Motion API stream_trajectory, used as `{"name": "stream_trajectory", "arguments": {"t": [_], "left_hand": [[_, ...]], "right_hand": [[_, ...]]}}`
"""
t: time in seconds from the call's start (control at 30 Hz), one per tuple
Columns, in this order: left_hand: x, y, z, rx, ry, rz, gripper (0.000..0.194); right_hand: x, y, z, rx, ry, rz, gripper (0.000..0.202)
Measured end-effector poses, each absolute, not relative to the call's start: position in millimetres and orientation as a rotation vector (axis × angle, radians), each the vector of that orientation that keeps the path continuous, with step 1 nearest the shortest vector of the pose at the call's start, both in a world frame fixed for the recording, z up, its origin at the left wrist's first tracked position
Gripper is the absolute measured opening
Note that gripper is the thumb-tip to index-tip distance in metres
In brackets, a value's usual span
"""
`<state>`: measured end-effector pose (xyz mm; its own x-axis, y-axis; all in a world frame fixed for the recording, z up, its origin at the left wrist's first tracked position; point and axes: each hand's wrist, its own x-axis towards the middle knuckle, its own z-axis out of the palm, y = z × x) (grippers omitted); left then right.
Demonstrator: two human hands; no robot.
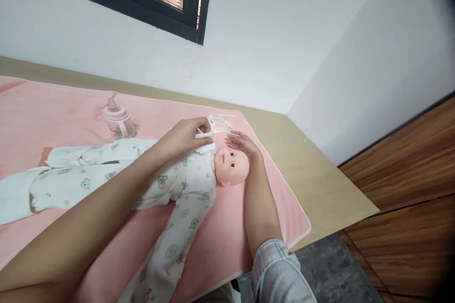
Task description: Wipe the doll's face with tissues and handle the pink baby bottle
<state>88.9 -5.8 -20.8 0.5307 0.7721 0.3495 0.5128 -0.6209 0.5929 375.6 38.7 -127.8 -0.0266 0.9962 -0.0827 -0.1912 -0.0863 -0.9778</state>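
White cloth (206, 146) is pinched between thumb and curled fingers of the left hand (185, 135), just above the doll's shoulder at centre frame. The right hand (247, 144) is loosely open beside the crown of the baby doll (232, 165), fingers slightly bent; whether the pale piece (221, 125) near its fingertips is touched cannot be told. The doll is laid on its back on the pink mat (216, 236), head at centre right, legs towards the left edge.

Risks, as judged: if the pinched cloth is pulled hard, the thin fabric could be stretched or the light body dragged askew. The round head could be rolled or knocked by the right wrist, being smooth and unsupported at the sides. The long sleeve, spread towards the bottom edge, could be caught under the left forearm. The feeding bottle (119, 118), upright at centre left beside the trousers, could be tipped if the soft mat were tugged.

Materials: head of smooth, slightly glossy pink plastic or vinyl, near-spherical. Printed outfit (167, 182) of soft white cloth, green animal motifs, loose folds. Mat plush-looking, pale-edged, corner rounded. Bottle clear-walled, with pink collar and handle, domed teat. Pale piece thin, crumpled, partly see-through. Tabletop (305, 165) flat, tan, matt.
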Motion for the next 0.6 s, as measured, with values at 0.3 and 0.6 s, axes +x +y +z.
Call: {"name": "stream_trajectory", "arguments": {"t": [0.3, 0.6], "left_hand": [[86, -5, -15, 2.378, 1.016, 0.784, 0.02], [83, 0, -18, 2.389, 0.941, 0.755, 0.031]], "right_hand": [[344, -8, -18, -0.994, -1.699, 0.944, 0.03], [283, -35, 9, -1.006, -2.153, 0.682, 0.012]]}}
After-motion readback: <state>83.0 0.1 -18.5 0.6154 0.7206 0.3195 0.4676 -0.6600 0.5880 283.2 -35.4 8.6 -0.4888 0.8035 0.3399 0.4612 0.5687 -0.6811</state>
